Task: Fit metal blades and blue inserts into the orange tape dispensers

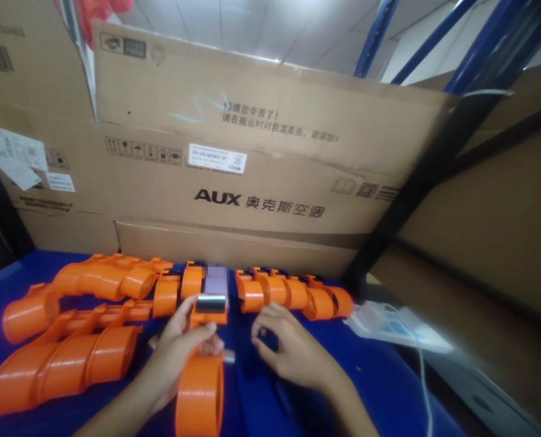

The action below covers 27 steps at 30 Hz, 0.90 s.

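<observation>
Curled around an orange part [200, 388], our left hand [179, 349] grips it firmly, the thumb laid across its upper end just below a grey roller [210, 303] set in the top of the piece. Our right hand [292, 355] lies just beside it, thumb and forefinger pinched into a closed ring; we cannot tell whether anything small sits between them. The orange part sits at the near middle of the blue tabletop [379, 376], its round lower end toward us.

On the same surface we see two curved orange chains [61, 358] at the left and a shorter orange row [292, 294] just behind our hands. At the right lie a white bag [388, 325] and a white cable [422, 376]. Stacked cardboard boxes [252, 182] printed AUX wall in the far edge of the table, one bearing a white label [217, 158]. Blue rack beams [434, 36] slant up at the right under a white panelled ceiling [252, 24].
</observation>
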Motion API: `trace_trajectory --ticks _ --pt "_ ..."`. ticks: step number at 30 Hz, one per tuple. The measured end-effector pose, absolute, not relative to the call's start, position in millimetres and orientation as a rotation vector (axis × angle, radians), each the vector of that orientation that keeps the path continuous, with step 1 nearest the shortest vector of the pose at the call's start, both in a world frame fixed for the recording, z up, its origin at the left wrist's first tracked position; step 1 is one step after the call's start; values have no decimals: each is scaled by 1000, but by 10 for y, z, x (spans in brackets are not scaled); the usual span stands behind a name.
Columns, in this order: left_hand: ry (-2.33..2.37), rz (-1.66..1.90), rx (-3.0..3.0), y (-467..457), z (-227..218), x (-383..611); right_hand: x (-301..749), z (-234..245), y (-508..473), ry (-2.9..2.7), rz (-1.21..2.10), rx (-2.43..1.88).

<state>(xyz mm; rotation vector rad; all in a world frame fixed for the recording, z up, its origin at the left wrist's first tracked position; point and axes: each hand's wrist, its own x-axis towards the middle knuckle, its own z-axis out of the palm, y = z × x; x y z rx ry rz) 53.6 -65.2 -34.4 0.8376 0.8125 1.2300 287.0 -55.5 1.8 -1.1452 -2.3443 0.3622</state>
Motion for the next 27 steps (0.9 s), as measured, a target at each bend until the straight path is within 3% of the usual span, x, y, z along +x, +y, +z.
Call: trace_trajectory --ticks 11,20,27 --pt "828 1202 852 -650 -328 494 3007 -205 -580 -2492 424 -1470" --pt "826 1170 817 -646 -364 530 2820 -113 -523 -2141 451 -1317" --pt "846 1155 861 -646 -387 549 2579 -206 -586 -1712 737 -1070"
